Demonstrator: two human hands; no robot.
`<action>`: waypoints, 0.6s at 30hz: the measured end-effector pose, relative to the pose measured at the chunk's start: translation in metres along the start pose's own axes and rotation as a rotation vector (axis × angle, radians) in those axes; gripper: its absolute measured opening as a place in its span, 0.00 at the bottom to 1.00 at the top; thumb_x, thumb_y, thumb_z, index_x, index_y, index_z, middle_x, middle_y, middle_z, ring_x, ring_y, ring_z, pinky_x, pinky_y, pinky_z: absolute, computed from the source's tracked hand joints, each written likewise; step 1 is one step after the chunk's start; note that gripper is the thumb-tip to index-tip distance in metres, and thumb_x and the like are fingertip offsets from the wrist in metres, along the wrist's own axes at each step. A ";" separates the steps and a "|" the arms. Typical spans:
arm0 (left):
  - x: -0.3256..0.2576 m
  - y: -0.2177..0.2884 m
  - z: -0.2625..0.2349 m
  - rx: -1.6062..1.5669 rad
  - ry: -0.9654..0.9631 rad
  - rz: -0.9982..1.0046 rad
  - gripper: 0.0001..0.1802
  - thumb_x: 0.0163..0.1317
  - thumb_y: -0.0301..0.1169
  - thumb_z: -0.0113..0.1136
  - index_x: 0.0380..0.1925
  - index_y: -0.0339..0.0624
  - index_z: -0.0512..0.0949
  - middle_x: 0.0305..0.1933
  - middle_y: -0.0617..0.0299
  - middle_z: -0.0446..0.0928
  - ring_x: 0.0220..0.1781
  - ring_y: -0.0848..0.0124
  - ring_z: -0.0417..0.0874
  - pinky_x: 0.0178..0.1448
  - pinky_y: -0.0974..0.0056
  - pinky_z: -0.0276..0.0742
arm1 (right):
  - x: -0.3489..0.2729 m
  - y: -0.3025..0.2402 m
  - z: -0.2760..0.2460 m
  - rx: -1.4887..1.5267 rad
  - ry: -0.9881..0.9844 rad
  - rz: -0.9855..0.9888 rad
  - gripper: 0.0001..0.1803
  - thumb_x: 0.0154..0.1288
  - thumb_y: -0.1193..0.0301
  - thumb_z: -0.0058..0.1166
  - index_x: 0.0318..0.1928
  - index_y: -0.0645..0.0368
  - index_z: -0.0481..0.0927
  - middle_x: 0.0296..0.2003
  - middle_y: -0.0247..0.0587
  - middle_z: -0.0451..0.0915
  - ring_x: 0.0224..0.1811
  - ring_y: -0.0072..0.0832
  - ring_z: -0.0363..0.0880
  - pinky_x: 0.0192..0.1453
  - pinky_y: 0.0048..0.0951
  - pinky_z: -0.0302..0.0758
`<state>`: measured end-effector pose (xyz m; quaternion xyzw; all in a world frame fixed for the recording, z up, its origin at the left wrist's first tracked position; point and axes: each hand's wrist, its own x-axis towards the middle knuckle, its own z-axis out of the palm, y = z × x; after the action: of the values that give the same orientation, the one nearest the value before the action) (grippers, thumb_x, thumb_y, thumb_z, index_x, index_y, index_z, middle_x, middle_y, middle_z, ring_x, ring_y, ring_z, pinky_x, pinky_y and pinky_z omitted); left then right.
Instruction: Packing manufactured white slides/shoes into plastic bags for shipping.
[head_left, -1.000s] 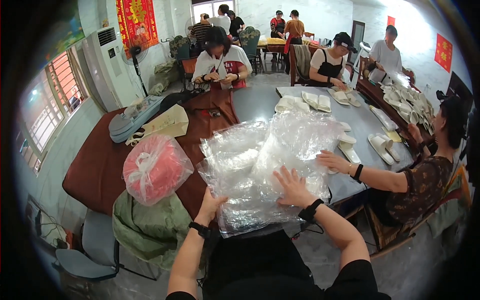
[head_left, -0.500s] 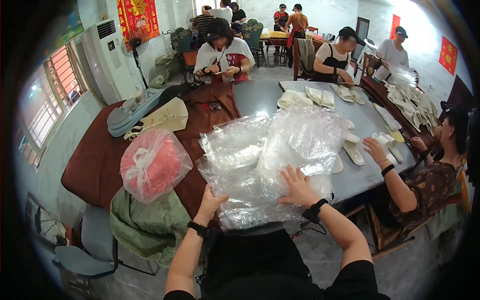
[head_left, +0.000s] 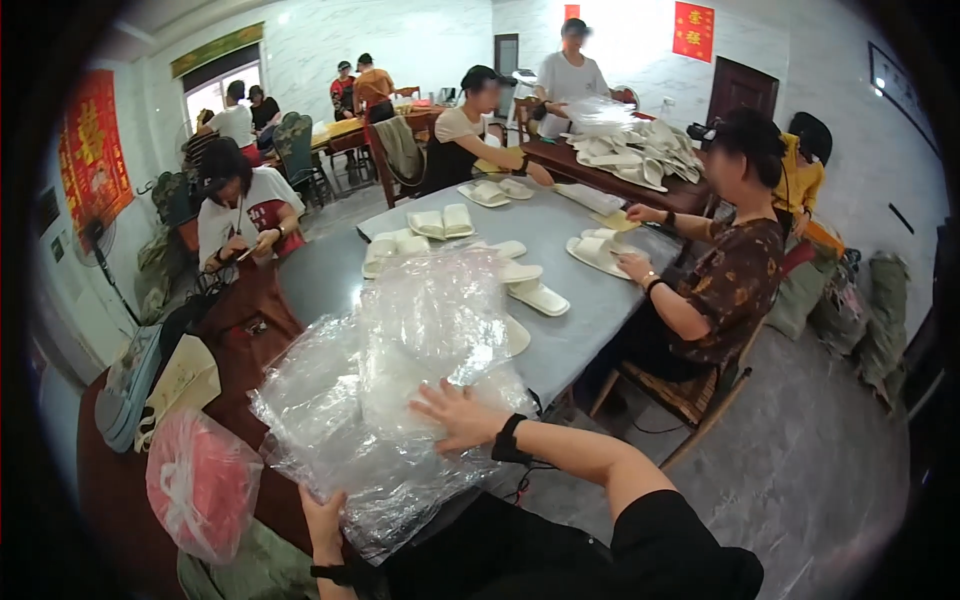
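In my head view, clock hours counted from its centre, a heap of clear plastic film (head_left: 300, 400) spreads toward 7 o'clock across the near end of a grey tabletop (head_left: 590, 325) and the brown cloth (head_left: 118, 490) beside it. I see the right hand (head_left: 460, 418), at 6 o'clock, resting on the film with its fingers open and spread, a black band around the wrist. I find the left hand (head_left: 323, 512) at 7 o'clock, touching the near left edge of the film, thumb and fingers apart; I cannot tell whether they pinch it.

At 8 o'clock I have a red bundle (head_left: 205, 490) in a knotted clear bag, just above a green sack (head_left: 250, 560). A pale tote bag (head_left: 190, 378) and a blue-grey bag (head_left: 128, 385) lie together farther up, toward 9 o'clock.

Beyond the film, between 11 and 1 o'clock, I count several white slippers (head_left: 440, 222) set out on the grey top. At 3 o'clock a seated co-worker in a brown patterned top (head_left: 735, 290) has both hands near another white pair (head_left: 598, 252).

Toward 1 o'clock I see a standing person in a white T-shirt (head_left: 572, 78) behind a dark table with a loose pile of pale slippers (head_left: 645, 155). At 10 o'clock a person in a white and red top (head_left: 270, 215) bends over a small object.
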<state>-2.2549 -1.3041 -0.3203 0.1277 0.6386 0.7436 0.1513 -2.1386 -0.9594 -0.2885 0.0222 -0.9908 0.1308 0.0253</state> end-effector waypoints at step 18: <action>-0.001 0.005 0.001 -0.041 -0.011 0.026 0.38 0.50 0.14 0.64 0.64 0.37 0.64 0.56 0.56 0.75 0.56 0.66 0.78 0.60 0.62 0.74 | 0.005 0.032 -0.010 0.399 0.243 -0.029 0.36 0.62 0.77 0.49 0.73 0.59 0.60 0.58 0.58 0.77 0.61 0.49 0.76 0.67 0.35 0.71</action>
<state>-2.2537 -1.3043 -0.3156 0.1371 0.6206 0.7578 0.1477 -2.1445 -0.9258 -0.2866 0.0252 -0.9347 0.3252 0.1417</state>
